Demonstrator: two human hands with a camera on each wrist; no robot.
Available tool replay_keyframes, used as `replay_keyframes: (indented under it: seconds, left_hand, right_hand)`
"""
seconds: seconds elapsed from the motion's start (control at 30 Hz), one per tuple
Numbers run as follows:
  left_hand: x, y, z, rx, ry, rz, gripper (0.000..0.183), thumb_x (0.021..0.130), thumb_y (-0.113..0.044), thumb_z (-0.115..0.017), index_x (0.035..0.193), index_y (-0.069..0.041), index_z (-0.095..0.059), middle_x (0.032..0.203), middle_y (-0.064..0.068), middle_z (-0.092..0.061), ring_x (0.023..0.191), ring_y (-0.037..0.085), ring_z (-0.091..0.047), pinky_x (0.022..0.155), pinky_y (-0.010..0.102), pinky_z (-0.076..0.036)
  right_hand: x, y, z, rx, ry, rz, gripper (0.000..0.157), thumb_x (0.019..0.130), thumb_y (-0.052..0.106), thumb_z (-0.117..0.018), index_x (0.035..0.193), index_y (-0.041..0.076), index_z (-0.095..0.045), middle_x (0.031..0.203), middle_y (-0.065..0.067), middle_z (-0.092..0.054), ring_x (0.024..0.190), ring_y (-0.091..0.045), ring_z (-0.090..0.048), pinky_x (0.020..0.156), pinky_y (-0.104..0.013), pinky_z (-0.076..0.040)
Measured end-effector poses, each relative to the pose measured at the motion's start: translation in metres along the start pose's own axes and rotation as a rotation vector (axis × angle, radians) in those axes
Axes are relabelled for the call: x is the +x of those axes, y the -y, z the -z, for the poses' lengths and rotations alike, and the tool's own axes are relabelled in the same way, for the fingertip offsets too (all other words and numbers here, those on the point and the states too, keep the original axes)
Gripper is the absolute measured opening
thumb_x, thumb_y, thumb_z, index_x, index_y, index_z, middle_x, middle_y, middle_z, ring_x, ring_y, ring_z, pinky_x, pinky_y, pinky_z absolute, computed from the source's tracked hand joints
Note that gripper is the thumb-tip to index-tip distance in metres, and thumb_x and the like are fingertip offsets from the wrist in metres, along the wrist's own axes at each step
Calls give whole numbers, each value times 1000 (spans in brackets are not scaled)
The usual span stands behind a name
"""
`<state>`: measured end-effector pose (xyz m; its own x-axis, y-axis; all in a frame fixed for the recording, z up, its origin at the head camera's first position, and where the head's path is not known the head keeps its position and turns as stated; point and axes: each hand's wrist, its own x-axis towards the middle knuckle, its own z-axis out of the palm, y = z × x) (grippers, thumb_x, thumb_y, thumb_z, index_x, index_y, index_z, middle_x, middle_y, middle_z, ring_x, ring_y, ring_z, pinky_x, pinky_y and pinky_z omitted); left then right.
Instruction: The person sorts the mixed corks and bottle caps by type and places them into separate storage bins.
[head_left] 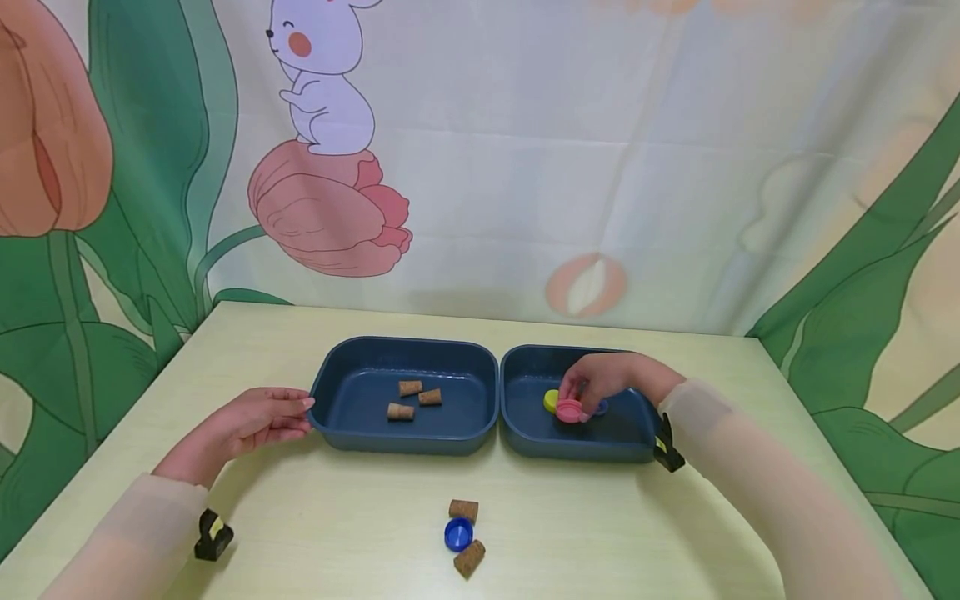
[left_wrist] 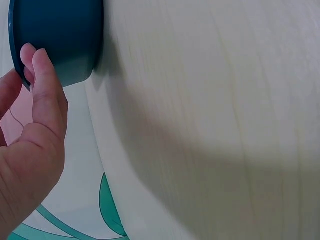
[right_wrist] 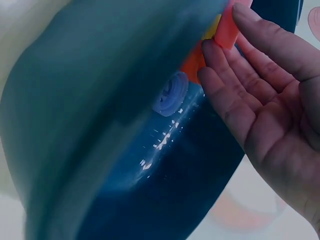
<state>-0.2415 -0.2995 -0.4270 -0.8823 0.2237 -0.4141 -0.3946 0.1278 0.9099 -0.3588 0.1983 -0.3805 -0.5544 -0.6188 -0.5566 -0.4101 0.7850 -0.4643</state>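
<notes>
My left hand (head_left: 258, 421) touches the left end of a dark blue tray (head_left: 405, 445) with its fingertips, the fingers fairly straight; in the left wrist view they lie at the rim and outer wall. Three corks lie in this tray, one being the front cork (head_left: 401, 412). Over the right tray (head_left: 577, 451), my right hand (head_left: 607, 377) pinches a pink bottle cap (head_left: 569, 411) between thumb and fingers. A yellow cap (head_left: 551, 401) and a blue cap (head_left: 602, 407) lie beside it. The right wrist view also shows an orange cap (right_wrist: 194, 65) under the fingers.
On the table (head_left: 337, 533) in front of the trays, a blue bottle cap (head_left: 458, 534) lies between an upper cork (head_left: 463, 510) and a lower cork (head_left: 470, 559). Both trays stand side by side. A printed curtain (head_left: 487, 167) hangs behind the table.
</notes>
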Motion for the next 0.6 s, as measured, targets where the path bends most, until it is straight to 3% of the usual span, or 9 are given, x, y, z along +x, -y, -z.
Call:
replay_keyframes:
  seconds: [0.33,0.6]
  left_hand:
    - [-1,-1,0,10,-9,3,22,105,-16,-57,121,0,-56,82,-5,-73,76,7,-72,75,20,-64]
    - [0,0,1,2,-11,4,12,105,-15,-57,113,-6,-60,81,-5,-73,75,7,-72,75,20,-64]
  right_hand:
    - [6,1,-8,-57,-52,-10,33,84,2,-77,115,6,-68,110,-8,-69,93,-15,-59,81,-22,-54]
    - [11,4,-16,-88,-84,-16,35,82,-2,-78,115,8,-68,109,-8,-70,94,-15,-59,82,-23,-57]
